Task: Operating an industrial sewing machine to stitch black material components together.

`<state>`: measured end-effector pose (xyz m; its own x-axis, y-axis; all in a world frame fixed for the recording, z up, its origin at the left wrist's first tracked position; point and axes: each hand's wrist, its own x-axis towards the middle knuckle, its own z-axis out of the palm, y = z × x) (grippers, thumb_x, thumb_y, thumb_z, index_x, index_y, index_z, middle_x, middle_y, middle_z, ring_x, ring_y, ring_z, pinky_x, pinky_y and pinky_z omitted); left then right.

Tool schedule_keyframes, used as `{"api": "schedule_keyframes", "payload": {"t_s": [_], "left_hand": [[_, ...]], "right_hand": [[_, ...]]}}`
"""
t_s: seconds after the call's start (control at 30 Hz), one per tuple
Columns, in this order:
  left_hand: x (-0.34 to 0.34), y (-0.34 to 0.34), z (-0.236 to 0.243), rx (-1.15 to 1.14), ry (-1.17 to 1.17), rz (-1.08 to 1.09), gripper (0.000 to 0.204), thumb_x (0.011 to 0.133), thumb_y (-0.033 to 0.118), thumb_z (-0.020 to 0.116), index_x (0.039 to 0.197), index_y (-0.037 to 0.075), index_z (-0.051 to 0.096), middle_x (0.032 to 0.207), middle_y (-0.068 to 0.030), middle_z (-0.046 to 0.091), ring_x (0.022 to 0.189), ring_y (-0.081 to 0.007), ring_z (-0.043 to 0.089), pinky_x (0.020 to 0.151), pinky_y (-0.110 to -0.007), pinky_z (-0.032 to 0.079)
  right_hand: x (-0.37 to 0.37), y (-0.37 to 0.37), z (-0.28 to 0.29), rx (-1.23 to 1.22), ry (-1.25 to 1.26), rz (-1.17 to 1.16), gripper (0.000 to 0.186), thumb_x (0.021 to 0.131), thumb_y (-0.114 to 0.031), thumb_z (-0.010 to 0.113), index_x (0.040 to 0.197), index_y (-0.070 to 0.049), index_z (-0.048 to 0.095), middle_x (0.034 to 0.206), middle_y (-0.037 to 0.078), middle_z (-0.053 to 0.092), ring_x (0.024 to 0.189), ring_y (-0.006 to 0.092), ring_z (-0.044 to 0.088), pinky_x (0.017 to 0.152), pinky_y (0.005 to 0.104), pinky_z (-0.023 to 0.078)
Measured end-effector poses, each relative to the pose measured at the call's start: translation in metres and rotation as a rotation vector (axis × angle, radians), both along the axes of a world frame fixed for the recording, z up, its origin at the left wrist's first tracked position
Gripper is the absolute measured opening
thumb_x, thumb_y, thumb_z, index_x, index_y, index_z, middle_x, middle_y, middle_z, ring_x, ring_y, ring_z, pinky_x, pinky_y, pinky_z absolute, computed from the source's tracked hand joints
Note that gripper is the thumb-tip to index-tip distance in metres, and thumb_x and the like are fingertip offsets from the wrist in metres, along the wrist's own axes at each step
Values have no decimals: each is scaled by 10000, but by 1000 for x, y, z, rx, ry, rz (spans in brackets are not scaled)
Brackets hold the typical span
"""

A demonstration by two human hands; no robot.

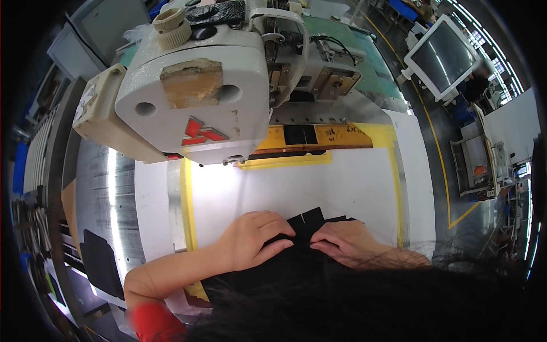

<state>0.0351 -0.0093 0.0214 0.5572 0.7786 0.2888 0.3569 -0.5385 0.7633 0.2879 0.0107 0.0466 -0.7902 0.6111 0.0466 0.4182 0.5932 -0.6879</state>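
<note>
Near the lower middle, my left hand (259,239) has its fingers curled over a black piece of fabric (306,221), thumb against its edge. My right hand (342,242) pinches the same dark material just to the right, its fingertips close to those of the left. Small squared flaps of the black material stick up between and behind both hands; the lower part merges with dark hair at the frame's bottom. Beyond them lies a white work sheet (290,188) edged with yellow tape, below an industrial sewing machine (194,108) with a yellow template strip (336,137) under its head.
A stack of black pieces (99,262) lies on the metal table (97,188) at the left. A monitor (441,57) hangs at the upper right, with a person (476,88) behind it. A white cart (476,162) stands beyond the aisle's yellow line.
</note>
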Motion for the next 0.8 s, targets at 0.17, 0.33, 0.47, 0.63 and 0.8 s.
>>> {"api": "schedule_keyframes", "payload": {"t_s": [0.17,0.33,0.47,0.63,0.8], "left_hand": [[-1,-3,-8,131,27,90,261,876,279,688,829,28,631,922,-117,649,848,-322,632,770,-419,503],[-22,1,5,204,44,188,229,787,248,753,773,74,606,745,-73,589,668,-261,591,572,-351,456],[-21,-3,13,393,151,202,222,777,254,760,830,88,623,828,-51,599,727,-233,605,591,-337,460],[-17,12,-2,316,378,336,385,864,333,684,1115,47,627,1190,-118,593,1145,-285,575,897,-385,471],[-19,15,-14,335,588,453,528,891,403,635,1249,17,591,1343,-199,527,1270,-350,492,999,-428,425]], "right_hand": [[9,43,15,-213,159,-489,153,916,-150,662,1006,-29,644,865,77,663,760,186,649,705,294,501],[-12,92,-8,-436,123,-253,142,948,-106,623,1029,6,655,860,28,655,820,67,580,741,243,479],[-60,101,-24,-95,-27,-100,201,893,-219,671,1017,-62,693,899,87,677,829,224,654,736,339,500],[-92,114,-27,140,-54,-235,181,826,-225,723,958,-101,720,839,63,669,779,234,660,683,351,510],[-97,122,-27,142,-65,-247,186,787,-224,751,905,-112,660,798,38,670,771,230,663,675,370,512]]}}
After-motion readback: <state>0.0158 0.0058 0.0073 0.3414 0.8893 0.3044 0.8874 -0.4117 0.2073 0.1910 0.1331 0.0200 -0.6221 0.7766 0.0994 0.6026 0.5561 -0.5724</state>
